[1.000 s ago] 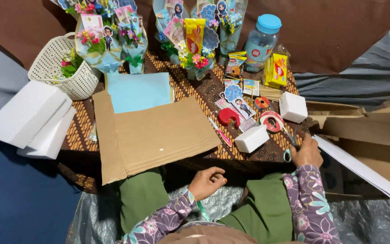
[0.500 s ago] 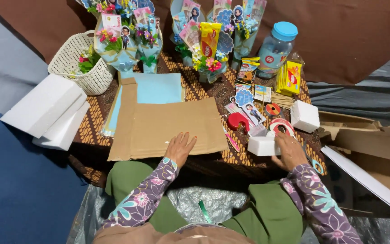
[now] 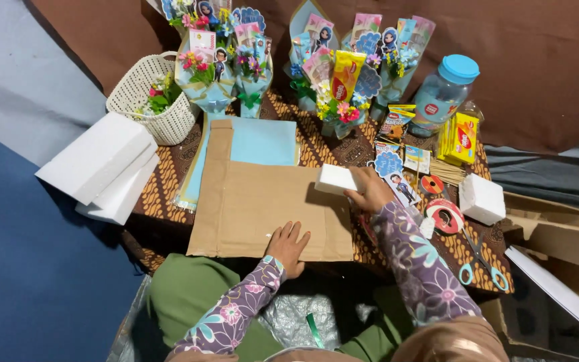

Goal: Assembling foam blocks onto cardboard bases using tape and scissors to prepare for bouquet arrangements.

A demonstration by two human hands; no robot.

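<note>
White foam block [image 3: 335, 179] gripped by right hand [image 3: 370, 191], left hand [image 3: 288, 245] open, flat on brown cardboard [image 3: 256, 208]

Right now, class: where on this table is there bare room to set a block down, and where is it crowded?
Free: the cardboard sheet between the left hand and the blue paper. Crowded: the right side around the tape rolls, scissors and white block, and the back row of bouquets.
</note>
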